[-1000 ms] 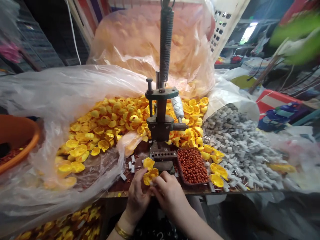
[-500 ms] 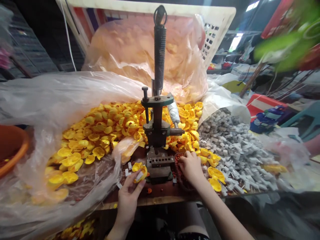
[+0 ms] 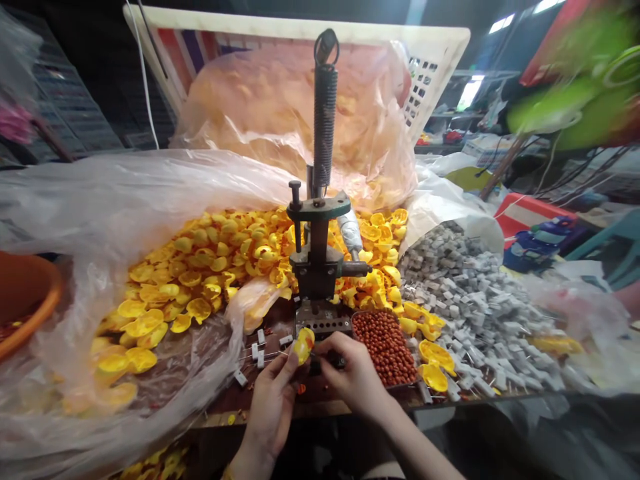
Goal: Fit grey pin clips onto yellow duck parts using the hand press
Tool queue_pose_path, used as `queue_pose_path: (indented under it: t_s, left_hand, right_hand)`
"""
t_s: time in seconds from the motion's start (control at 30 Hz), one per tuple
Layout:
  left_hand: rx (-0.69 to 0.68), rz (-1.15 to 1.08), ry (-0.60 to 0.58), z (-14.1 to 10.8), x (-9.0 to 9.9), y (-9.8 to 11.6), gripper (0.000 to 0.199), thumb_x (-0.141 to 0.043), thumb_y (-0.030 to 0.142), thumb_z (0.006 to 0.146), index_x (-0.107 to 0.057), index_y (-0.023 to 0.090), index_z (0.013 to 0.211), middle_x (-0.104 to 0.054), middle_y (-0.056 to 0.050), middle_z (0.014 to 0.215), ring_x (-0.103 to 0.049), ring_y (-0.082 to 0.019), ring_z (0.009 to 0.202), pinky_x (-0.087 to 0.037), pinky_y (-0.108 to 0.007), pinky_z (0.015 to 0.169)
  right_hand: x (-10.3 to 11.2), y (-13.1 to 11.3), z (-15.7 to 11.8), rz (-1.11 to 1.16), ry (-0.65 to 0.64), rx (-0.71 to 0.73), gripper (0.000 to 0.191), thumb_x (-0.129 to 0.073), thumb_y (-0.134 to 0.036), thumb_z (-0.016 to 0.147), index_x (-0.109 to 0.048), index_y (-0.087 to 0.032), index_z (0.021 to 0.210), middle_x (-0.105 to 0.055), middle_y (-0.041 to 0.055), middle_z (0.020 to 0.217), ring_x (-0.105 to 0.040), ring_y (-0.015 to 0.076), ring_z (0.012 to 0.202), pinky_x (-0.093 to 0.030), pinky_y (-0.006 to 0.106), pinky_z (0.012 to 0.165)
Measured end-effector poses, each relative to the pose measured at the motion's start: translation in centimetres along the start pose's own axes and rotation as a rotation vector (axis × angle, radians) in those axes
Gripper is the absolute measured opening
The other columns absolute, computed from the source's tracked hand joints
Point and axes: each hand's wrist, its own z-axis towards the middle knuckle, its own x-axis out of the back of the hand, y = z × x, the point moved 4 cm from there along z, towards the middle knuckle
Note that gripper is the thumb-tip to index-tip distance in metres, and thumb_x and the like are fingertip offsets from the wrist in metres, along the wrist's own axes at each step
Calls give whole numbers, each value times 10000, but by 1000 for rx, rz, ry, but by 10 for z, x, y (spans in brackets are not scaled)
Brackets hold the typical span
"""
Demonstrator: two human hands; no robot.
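Nearest, the left hand [image 3: 273, 403] pinches a yellow shell [image 3: 303, 345] between thumb and fingers, in front of the metal press [image 3: 316, 277]. The right hand [image 3: 353, 367] is curled, fingertips close beside the shell; whether they grip anything cannot be told. Just beyond lie reddish beads [image 3: 383, 347]; farther, heaped yellow halves [image 3: 195, 267] and a white crate [image 3: 280, 25].

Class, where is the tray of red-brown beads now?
In the head view, the bead tray sits right of the metal press, beside the right hand, with grey pieces piled farther right.
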Motion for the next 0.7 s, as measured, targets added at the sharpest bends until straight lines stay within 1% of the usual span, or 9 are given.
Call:
queue_pose_path:
  t_s: [0.17,0.27,0.33,0.4,0.5,0.57,0.6,0.63,0.7]
  left_hand:
    - [4,50,-55,-6,0,-1,363,-831,377,616,-761,163,902,-753,-88,932,-686,-221,876,-545,-271,682]
    - [28,56,-78,-6,6,-3,351,-815,387,636,-760,168,905,-758,-86,896,-689,-232,869,-548,-309,730]
    - [-11,123,-86,3,10,-2,364,-792,408,661,-756,157,922,-758,-96,905,-689,-241,877,-543,-346,785]
    - [-148,320,-82,21,11,4,416,-743,459,697,-748,138,961,-750,-116,961,-682,-250,902,-530,-374,831]
    - [-355,648,-102,56,2,15,490,-699,513,707,-739,122,999,-733,-130,1015,-661,-264,936,-506,-402,873]
    - [-408,766,-157,76,-6,20,452,-722,489,682,-752,130,955,-720,-124,1000,-644,-270,944,-495,-402,876]
    - [-417,800,-197,83,-10,23,414,-735,461,675,-757,136,930,-708,-119,991,-637,-268,946,-492,-396,873]
    - [-430,841,-238,88,-14,25,372,-738,434,677,-761,146,912,-694,-112,985,-632,-263,942,-491,-390,866]
    - [-454,915,-322,91,-19,30,302,-721,378,705,-760,169,919,-662,-96,997,-620,-245,945,-482,-380,875]
  right_hand:
    - [-18,-3,-7,128,21,24,101,-559,-129,785,-645,-170,750,-644,29,754,-611,140,717,-471,235,659]
    - [-18,9,-5,238,-1,-89,51,-607,-172,790,-657,-167,782,-661,25,761,-622,148,718,-479,243,670]
    - [-19,18,3,236,11,-177,52,-664,-196,758,-631,-164,780,-644,12,727,-603,148,678,-473,241,631]
    - [-20,24,15,39,60,-177,124,-711,-213,729,-607,-161,773,-624,24,762,-585,167,714,-470,265,659]
    - [-18,30,34,-433,107,-188,168,-759,-211,684,-623,-152,764,-613,99,913,-566,249,880,-453,359,782]
    - [-6,36,41,-579,116,-237,131,-745,-177,675,-635,-151,741,-609,125,934,-558,278,905,-446,384,785]
    - [5,37,45,-567,144,-238,79,-707,-162,699,-633,-154,725,-613,119,904,-562,267,878,-446,373,769]
    - [21,38,50,-508,211,-215,35,-658,-163,738,-629,-159,718,-616,104,865,-565,246,840,-446,357,753]
    - [60,35,69,-273,439,-145,115,-555,-207,824,-610,-167,731,-610,69,794,-561,201,774,-446,322,734]
